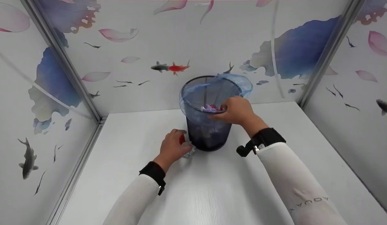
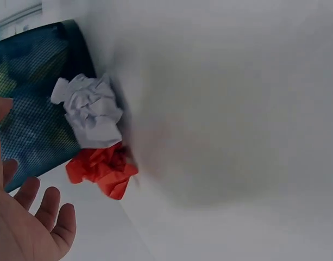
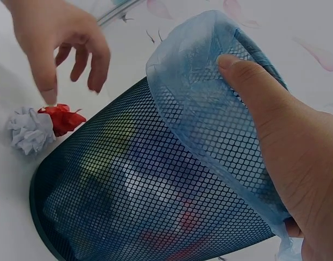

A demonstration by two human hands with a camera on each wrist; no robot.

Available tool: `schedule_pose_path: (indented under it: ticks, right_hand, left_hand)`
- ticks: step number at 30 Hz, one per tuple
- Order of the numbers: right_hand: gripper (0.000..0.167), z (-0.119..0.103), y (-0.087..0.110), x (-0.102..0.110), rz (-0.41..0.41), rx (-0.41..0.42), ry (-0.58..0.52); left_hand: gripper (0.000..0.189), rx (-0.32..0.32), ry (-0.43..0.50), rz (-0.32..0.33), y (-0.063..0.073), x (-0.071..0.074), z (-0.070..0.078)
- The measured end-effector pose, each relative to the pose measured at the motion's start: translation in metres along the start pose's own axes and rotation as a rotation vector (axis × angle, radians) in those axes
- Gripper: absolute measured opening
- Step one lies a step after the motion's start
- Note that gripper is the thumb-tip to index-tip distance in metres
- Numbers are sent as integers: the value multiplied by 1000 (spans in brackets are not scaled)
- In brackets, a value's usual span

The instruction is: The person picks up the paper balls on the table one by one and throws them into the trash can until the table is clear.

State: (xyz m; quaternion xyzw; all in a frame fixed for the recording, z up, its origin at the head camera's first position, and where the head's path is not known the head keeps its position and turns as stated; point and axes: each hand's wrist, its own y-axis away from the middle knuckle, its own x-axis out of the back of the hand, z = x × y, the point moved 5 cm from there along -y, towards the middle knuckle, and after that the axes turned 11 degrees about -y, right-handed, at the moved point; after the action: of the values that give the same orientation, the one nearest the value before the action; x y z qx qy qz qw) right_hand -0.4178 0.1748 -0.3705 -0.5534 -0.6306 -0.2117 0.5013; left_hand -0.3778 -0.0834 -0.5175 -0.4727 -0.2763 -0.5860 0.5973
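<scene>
My right hand [image 1: 237, 110] grips the near right rim of a dark mesh trash bin [image 1: 209, 137], its thumb outside over the folded edge of a blue plastic bag [image 3: 182, 76] that lines the bin. Crumpled purple and red scraps [image 1: 212, 108] show inside. At the bin's left foot lie a white crumpled paper ball [image 2: 93, 111] and a red crumpled paper ball [image 2: 106, 169], side by side on the table. Just above these two hovers my left hand [image 1: 173, 146], fingers spread and loosely bent. Nothing shows between its fingers in the left wrist view.
The bin stands on a white table [image 1: 143, 131] close to the back panel [image 1: 134, 90], which is printed with fish and petals. Side panels rise at left and right, with metal posts [image 1: 324, 53] at the corners. Each wrist wears a black strap [image 1: 270, 136].
</scene>
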Motion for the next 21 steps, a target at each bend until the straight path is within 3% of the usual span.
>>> schedule_pose_path:
  ticks: [4,8,15,21]
  right_hand:
    - [69,0,0,0,-3,-2,-14]
    - [69,0,1,1,1,-13,-24]
    - [69,1,0,-2,-2,-20,-28]
    - [68,1,0,0,3,-14,-24]
  left_hand:
    - [61,-15,-17,-41,10,-22,-1]
    - [58,-42,-37,-33,14,-35,-1]
    - [40,-34,-110,-23,12,-48,-3]
    - [32,-13,-62,-54,15,-48,-1]
